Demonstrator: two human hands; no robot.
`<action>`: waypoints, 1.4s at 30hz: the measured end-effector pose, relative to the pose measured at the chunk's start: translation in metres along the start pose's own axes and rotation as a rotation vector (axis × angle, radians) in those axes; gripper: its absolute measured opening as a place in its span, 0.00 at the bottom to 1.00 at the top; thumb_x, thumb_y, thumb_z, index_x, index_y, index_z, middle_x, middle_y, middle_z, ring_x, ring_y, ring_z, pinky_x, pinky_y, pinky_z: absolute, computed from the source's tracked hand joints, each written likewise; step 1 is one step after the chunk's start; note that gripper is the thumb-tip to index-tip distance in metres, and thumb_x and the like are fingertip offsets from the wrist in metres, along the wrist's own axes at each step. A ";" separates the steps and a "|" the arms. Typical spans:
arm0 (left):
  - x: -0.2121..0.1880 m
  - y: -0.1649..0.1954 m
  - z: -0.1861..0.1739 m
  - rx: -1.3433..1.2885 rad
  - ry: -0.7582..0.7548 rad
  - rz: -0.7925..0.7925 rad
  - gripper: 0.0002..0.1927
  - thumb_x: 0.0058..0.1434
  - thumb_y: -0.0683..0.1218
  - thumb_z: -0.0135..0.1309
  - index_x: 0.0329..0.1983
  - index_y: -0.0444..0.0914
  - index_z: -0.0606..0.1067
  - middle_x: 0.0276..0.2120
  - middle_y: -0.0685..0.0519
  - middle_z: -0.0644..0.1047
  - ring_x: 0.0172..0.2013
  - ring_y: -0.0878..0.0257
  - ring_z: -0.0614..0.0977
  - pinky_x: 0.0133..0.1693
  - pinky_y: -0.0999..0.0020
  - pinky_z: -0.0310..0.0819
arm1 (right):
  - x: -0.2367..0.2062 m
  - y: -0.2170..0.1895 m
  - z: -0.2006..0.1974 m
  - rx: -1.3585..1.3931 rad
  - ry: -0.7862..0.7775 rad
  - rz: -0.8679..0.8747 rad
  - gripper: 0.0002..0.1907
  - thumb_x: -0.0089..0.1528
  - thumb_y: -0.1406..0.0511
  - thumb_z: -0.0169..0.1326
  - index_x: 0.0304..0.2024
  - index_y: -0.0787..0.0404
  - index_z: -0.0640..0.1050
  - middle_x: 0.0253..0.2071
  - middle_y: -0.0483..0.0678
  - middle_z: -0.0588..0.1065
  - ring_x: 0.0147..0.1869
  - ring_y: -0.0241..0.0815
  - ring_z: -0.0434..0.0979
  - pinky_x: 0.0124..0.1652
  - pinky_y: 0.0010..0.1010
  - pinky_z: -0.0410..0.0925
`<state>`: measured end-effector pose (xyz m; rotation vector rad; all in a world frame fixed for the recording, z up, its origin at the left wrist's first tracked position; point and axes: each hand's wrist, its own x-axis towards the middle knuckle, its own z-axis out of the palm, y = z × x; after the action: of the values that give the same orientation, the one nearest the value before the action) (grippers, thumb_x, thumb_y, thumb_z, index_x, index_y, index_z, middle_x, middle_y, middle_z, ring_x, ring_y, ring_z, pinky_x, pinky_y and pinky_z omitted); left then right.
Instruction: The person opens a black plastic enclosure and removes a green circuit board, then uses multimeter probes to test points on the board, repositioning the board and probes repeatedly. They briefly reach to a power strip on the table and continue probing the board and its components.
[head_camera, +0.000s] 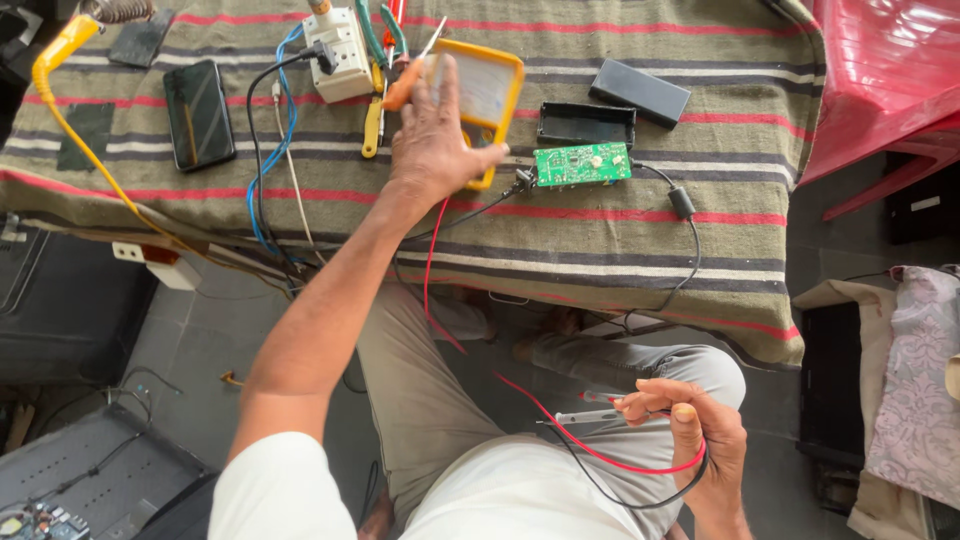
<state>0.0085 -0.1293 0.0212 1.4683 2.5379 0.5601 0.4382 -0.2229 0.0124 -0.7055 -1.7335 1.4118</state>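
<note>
My left hand (432, 140) reaches onto the table and rests on a yellow multimeter (488, 92), its fingers spread over the meter's left side. My right hand (690, 425) is down over my lap, closed on the meter's probe (590, 415) with the red and black leads (590, 450) looped through the fingers. The red lead runs up from my lap to the meter. A green circuit board (581, 164) lies just right of the meter, with a black cable (683, 205) attached.
A striped cloth (600, 250) covers the table. On it lie a black phone (198, 113), a white socket box (340, 52), an open black case (586, 124), its lid (640, 91), screwdrivers (385, 85) and a yellow soldering iron (62, 50). A red plastic chair (890, 70) stands at right.
</note>
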 end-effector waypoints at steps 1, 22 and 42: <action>0.008 -0.001 0.004 -0.009 0.027 -0.039 0.71 0.46 0.70 0.69 0.79 0.45 0.36 0.72 0.29 0.50 0.68 0.32 0.61 0.60 0.42 0.67 | 0.001 -0.001 0.001 0.006 0.005 -0.012 0.25 0.74 0.54 0.44 0.50 0.70 0.78 0.31 0.51 0.80 0.41 0.45 0.85 0.48 0.38 0.78; 0.007 0.004 0.000 0.132 0.209 0.043 0.56 0.56 0.73 0.62 0.75 0.37 0.57 0.71 0.30 0.50 0.69 0.31 0.56 0.60 0.36 0.62 | 0.136 -0.050 0.015 0.293 0.154 -0.438 0.33 0.75 0.47 0.47 0.36 0.72 0.71 0.15 0.50 0.62 0.15 0.37 0.65 0.22 0.33 0.64; -0.003 0.000 -0.003 0.085 0.055 -0.173 0.72 0.45 0.75 0.67 0.76 0.36 0.40 0.64 0.22 0.57 0.52 0.35 0.77 0.44 0.54 0.81 | 0.200 -0.007 0.045 -0.142 0.160 -0.418 0.27 0.81 0.54 0.49 0.35 0.69 0.76 0.25 0.46 0.71 0.27 0.31 0.67 0.30 0.22 0.61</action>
<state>0.0086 -0.1322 0.0236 1.2576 2.7283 0.4772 0.2925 -0.0875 0.0601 -0.4782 -1.7418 0.9309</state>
